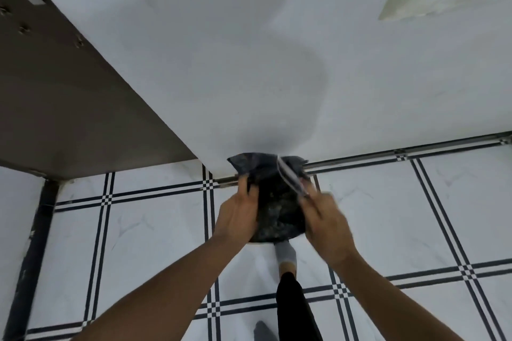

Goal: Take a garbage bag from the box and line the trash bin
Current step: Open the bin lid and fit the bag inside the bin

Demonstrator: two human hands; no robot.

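The crumpled black plastic garbage bag [273,202] is held up in front of the person, between both hands, above the white floor tiles with dark blue crossing lines [401,216]. The left hand [238,213] grips its left edge, fingers curled. The right hand [327,224] (blurred) pinches the right edge. A grey-socked foot [285,253] stands below.

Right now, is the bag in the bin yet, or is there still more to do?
Nearly there. Done: a black garbage bag is out and sits in the trash bin's mouth; the bin itself is mostly hidden under it. In hand: the left hand and the right hand grip the bag's edges, spreading it. Left: folding the loose top edge, which stands up behind, down over the rim.
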